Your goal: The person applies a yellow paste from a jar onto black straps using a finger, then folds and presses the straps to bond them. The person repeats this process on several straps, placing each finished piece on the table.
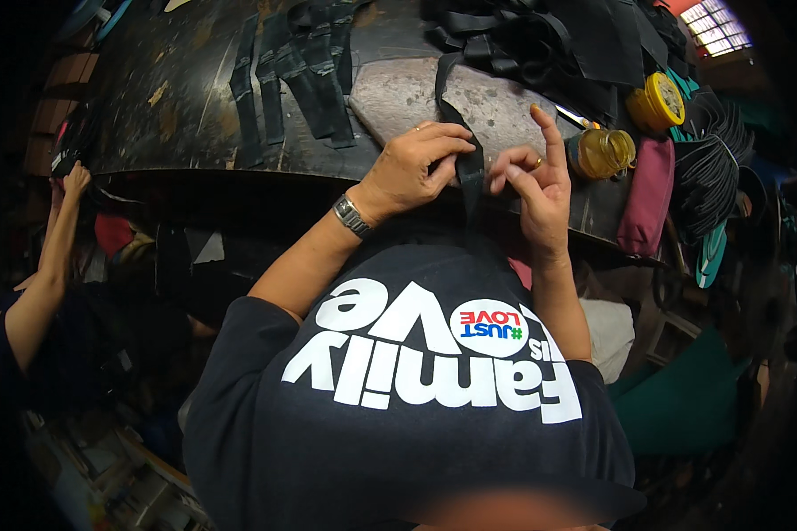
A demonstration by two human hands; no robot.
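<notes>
My left hand [421,164], with a metal watch on its wrist, is closed in a pinch on a black strap [472,173] at the table's near edge. The strap runs from the back across a worn, greyish board [398,97], and its near end hangs over the edge toward my shirt. Just right of the strap is my right hand [545,190], its index finger raised and the others loosely bent. Its fingers are apart, and I see nothing held in them. The raised fingertip has a yellowish smear. Close by stands an open glass jar [602,154] with yellowish contents.
Several black strips [305,84] lie on the dark table [164,124] to the left. Black straps [514,49] are heaped behind the board. At right are a yellow tub [657,104], maroon fabric [646,199] and bundled black cords [708,164]. A co-worker's arm [49,274] is at far left.
</notes>
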